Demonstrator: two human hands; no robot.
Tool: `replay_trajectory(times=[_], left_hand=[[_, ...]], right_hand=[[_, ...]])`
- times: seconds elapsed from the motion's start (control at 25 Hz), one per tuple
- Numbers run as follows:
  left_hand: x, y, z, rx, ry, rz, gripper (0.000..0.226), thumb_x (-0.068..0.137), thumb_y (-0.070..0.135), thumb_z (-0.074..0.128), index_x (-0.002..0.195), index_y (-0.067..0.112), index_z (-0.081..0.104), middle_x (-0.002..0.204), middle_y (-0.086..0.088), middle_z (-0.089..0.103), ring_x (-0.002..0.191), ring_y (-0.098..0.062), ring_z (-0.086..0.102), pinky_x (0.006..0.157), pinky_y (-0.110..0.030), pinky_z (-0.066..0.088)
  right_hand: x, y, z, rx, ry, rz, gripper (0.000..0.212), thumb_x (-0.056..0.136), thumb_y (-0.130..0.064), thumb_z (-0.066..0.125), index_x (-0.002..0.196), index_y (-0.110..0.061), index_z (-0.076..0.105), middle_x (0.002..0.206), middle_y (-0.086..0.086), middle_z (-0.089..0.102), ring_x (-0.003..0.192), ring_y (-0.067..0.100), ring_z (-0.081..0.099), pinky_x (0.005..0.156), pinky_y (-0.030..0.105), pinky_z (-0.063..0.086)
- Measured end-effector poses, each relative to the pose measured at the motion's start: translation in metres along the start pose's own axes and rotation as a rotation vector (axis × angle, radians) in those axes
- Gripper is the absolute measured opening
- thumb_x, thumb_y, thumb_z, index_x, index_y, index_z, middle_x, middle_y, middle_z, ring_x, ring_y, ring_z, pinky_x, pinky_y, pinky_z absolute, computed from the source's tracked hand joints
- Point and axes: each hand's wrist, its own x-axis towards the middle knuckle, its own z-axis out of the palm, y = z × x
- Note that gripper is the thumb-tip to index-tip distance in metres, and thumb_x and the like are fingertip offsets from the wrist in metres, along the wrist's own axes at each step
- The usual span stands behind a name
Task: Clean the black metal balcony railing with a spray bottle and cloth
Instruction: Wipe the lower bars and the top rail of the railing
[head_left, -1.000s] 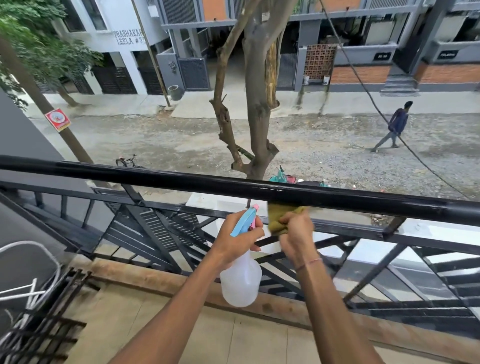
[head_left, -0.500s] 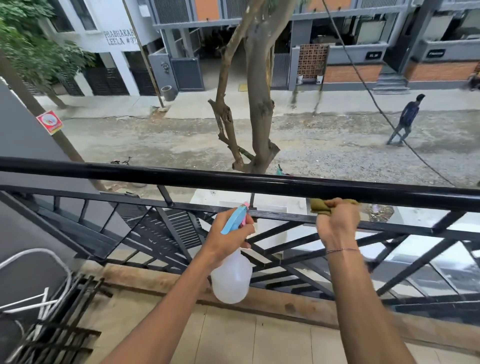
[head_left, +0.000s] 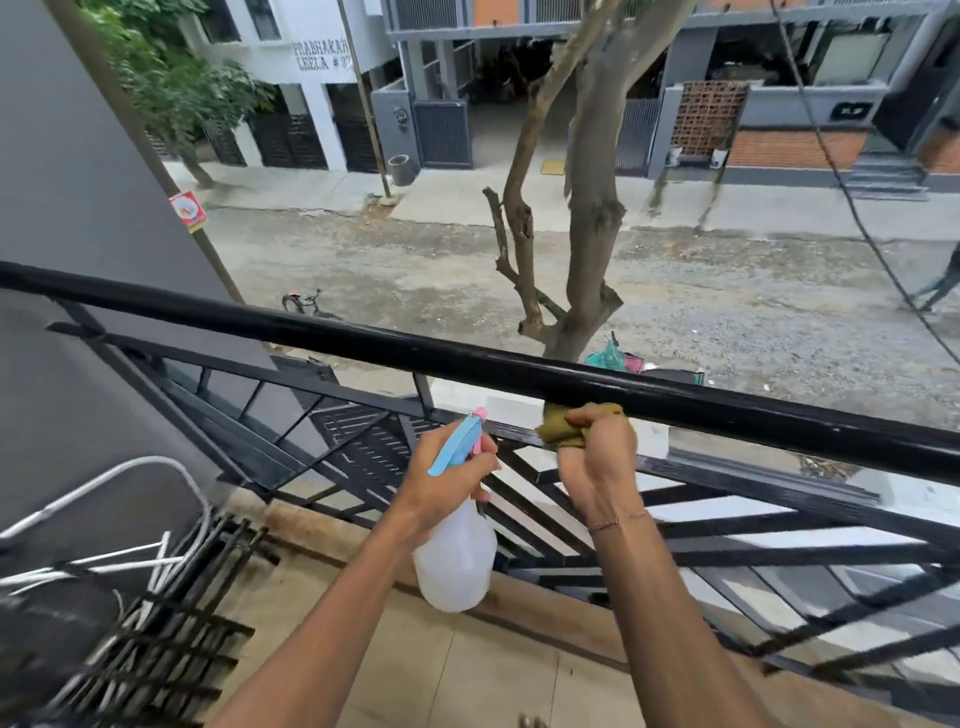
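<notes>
While the right hand (head_left: 597, 462) bunches the cloth (head_left: 563, 428) under the rail (head_left: 363, 343), they touch. Left hand (head_left: 441, 483) grips the bottle (head_left: 457, 561), just beside.

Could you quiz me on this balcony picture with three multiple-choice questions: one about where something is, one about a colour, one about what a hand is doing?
1. Where is the cloth?
A. on the floor tiles
B. pressed against the underside of the top rail
C. draped over the tree

2. What colour is the spray bottle head?
A. light blue with a pink tip
B. solid black
C. bright orange

3. What is the left hand doing?
A. hanging empty
B. gripping the bottle's neck
C. resting flat on the rail

Answers:
1 B, the right hand bunches the olive cloth up against the rail.
2 A, the blue head with pink tip shows above the fingers.
3 B, the fingers curl round the neck.
</notes>
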Motion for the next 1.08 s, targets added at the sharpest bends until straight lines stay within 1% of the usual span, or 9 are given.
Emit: replay_trajectory(times=[0.08, 0.16, 0.32, 0.52, 0.6, 0.76, 0.84, 0.96, 1.08], left_hand=[[0.01, -0.001, -0.004, -0.01, -0.014, -0.013, 0.012, 0.088, 0.006, 0.072, 0.084, 0.017, 0.072, 0.106, -0.028, 0.063, 0.104, -0.043, 0.066, 0.064, -0.03, 0.056], [0.019, -0.003, -0.01, -0.009, -0.019, -0.024, 0.008, 0.089, 0.008, 0.072, 0.088, 0.016, 0.072, 0.106, -0.027, 0.063, 0.106, -0.043, 0.066, 0.065, -0.031, 0.057], [0.03, 0.0, -0.026, -0.014, -0.029, -0.028, 0.009, 0.086, 0.015, 0.073, 0.094, 0.011, 0.071, 0.108, -0.027, 0.064, 0.105, -0.041, 0.067, 0.066, -0.031, 0.059], [0.034, 0.006, -0.067, -0.028, -0.054, 0.009, 0.012, 0.079, 0.017, 0.068, 0.089, 0.011, 0.071, 0.097, -0.019, 0.067, 0.087, -0.02, 0.069, 0.063, -0.032, 0.058], [0.035, 0.004, -0.094, -0.023, -0.051, 0.026, 0.012, 0.08, 0.015, 0.067, 0.089, 0.009, 0.07, 0.093, -0.018, 0.067, 0.086, -0.018, 0.07, 0.062, -0.032, 0.058], [0.036, -0.001, -0.145, -0.008, -0.022, 0.032, 0.007, 0.089, 0.004, 0.067, 0.089, 0.011, 0.07, 0.09, -0.015, 0.065, 0.085, -0.019, 0.067, 0.06, -0.029, 0.056], [0.04, -0.006, -0.164, 0.024, -0.04, 0.02, 0.01, 0.092, 0.0, 0.066, 0.091, 0.009, 0.069, 0.096, -0.024, 0.064, 0.087, -0.022, 0.066, 0.06, -0.027, 0.056], [0.045, -0.009, -0.175, 0.044, -0.071, 0.02, 0.007, 0.094, -0.001, 0.066, 0.097, 0.004, 0.068, 0.102, -0.028, 0.063, 0.088, -0.021, 0.067, 0.061, -0.027, 0.056], [0.048, -0.009, -0.171, 0.018, -0.1, 0.009, 0.008, 0.093, 0.0, 0.066, 0.097, 0.007, 0.068, 0.1, -0.025, 0.064, 0.091, -0.025, 0.067, 0.062, -0.028, 0.057]], right_hand=[[-0.002, -0.012, -0.016, 0.03, 0.023, 0.012, 0.037, 0.084, 0.022, 0.028, 0.066, -0.011, 0.033, 0.059, 0.006, 0.042, 0.034, 0.017, 0.048, 0.035, 0.021, 0.039], [-0.006, -0.03, -0.03, 0.031, 0.128, -0.016, 0.036, 0.085, 0.021, 0.032, 0.065, -0.008, 0.039, 0.06, 0.011, 0.048, 0.04, 0.017, 0.052, 0.038, 0.021, 0.045], [0.001, -0.034, -0.023, 0.121, 0.262, -0.131, 0.041, 0.086, 0.023, 0.03, 0.068, -0.014, 0.031, 0.054, 0.003, 0.042, 0.042, 0.02, 0.051, 0.043, 0.025, 0.052], [0.011, 0.054, 0.06, 0.009, 0.174, 0.02, 0.029, 0.082, 0.02, 0.035, 0.085, -0.008, 0.043, 0.06, 0.013, 0.047, 0.038, 0.024, 0.054, 0.04, 0.03, 0.051], [0.017, 0.089, 0.096, 0.039, 0.155, 0.051, 0.033, 0.077, 0.02, 0.035, 0.093, -0.008, 0.045, 0.067, 0.014, 0.046, 0.044, 0.026, 0.051, 0.041, 0.03, 0.05], [0.014, 0.131, 0.141, 0.028, 0.118, 0.103, 0.032, 0.075, 0.02, 0.034, 0.075, -0.012, 0.039, 0.071, 0.01, 0.041, 0.053, 0.025, 0.046, 0.053, 0.033, 0.05], [0.005, 0.135, 0.153, 0.031, 0.12, 0.088, 0.034, 0.078, 0.02, 0.033, 0.071, -0.012, 0.037, 0.067, 0.01, 0.043, 0.049, 0.023, 0.048, 0.054, 0.034, 0.05], [-0.013, 0.126, 0.155, 0.077, 0.083, 0.103, 0.034, 0.086, 0.017, 0.027, 0.065, -0.005, 0.042, 0.051, 0.008, 0.049, 0.037, 0.022, 0.051, 0.061, 0.04, 0.049], [-0.04, 0.115, 0.152, 0.077, 0.078, 0.043, 0.031, 0.087, 0.015, 0.028, 0.069, 0.005, 0.052, 0.061, 0.016, 0.058, 0.045, 0.024, 0.058, 0.06, 0.035, 0.052]])
